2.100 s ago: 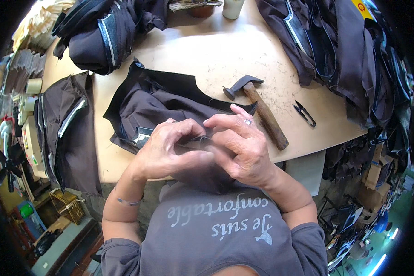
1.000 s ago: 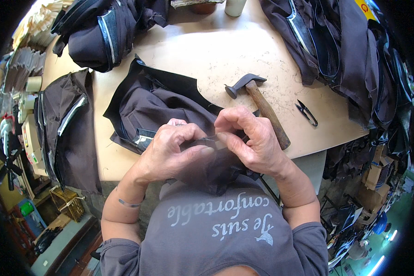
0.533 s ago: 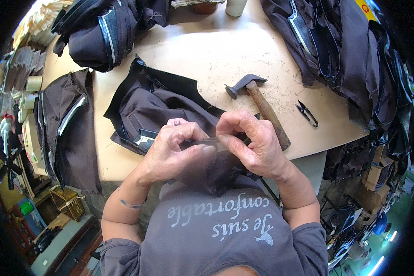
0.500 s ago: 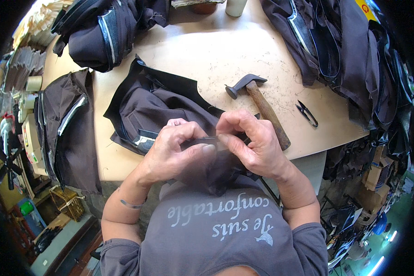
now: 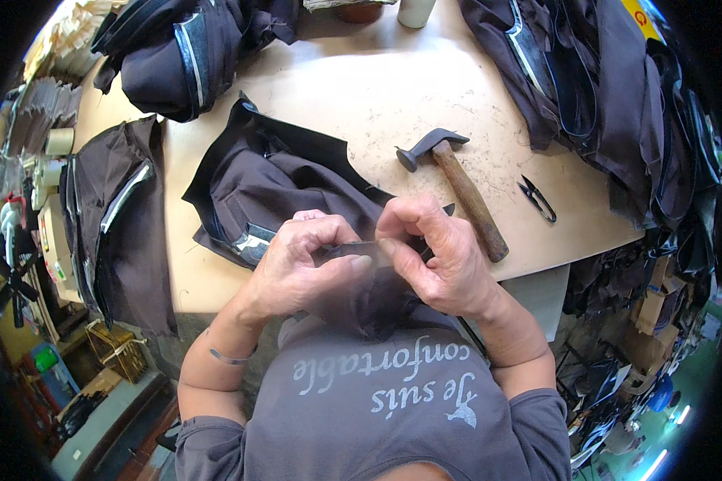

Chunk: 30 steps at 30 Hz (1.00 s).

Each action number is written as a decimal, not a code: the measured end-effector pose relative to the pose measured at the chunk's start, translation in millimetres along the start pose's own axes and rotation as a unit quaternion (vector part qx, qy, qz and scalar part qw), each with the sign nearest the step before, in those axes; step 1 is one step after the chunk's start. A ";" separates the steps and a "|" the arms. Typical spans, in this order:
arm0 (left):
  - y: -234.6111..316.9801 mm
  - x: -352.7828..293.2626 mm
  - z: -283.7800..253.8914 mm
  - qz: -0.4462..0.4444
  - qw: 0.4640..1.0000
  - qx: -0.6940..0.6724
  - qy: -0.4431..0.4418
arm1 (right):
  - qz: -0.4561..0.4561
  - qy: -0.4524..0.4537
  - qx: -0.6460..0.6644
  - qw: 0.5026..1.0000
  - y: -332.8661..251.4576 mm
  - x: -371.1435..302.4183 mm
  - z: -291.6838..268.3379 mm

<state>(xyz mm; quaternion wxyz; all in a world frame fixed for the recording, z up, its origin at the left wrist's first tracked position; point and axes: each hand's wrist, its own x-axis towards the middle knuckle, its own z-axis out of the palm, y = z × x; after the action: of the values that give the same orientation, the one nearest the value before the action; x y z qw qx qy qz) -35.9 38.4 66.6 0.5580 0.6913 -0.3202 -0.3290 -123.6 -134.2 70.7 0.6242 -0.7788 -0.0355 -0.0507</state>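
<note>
Between my hands, close to my chest, hangs dark brown fabric (image 5: 349,297), and its upper edge is held up level. My left hand (image 5: 301,264) is closed, pinching that edge between thumb and fingers. Close beside it, my right hand (image 5: 445,256) pinches the edge with thumb and forefinger; whatever small thing may be in its fingertips is too blurred to make out. Just beyond lies a dark brown fabric piece with black trim (image 5: 285,180) and a pale strip near its left corner. I cannot tell whether it joins the held fabric.
Right of the hands lie a wooden-handled hammer (image 5: 469,196) and small black thread snips (image 5: 537,199). Dark fabric pieces are heaped at the table's right (image 5: 569,72), far left (image 5: 176,60) and left edge (image 5: 124,224). Thread scraps dot the tan tabletop (image 5: 361,88).
Both hands keep their pinch on the fabric edge, with only a slight shift of the right fingers. The view has moved a little; nothing was put down or picked up.
</note>
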 end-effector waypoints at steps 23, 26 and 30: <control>5.3 -0.9 -2.9 -0.050 0.980 0.158 -0.109 | -0.007 0.019 0.004 1.000 7.4 -3.8 6.5; 4.9 -0.5 -3.4 -0.068 0.981 0.137 -0.123 | 0.011 -0.001 0.007 1.000 6.6 -3.4 3.8; 0.6 -0.1 -2.4 -0.047 0.978 0.155 -0.132 | 0.036 -0.016 0.007 0.999 7.1 -5.1 3.1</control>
<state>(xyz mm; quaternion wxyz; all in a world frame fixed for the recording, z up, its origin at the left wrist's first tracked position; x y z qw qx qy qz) -34.0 39.8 67.7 0.3807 0.7344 -0.4048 -0.3895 -127.6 -132.7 62.6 0.6303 -0.7760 -0.0181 -0.0157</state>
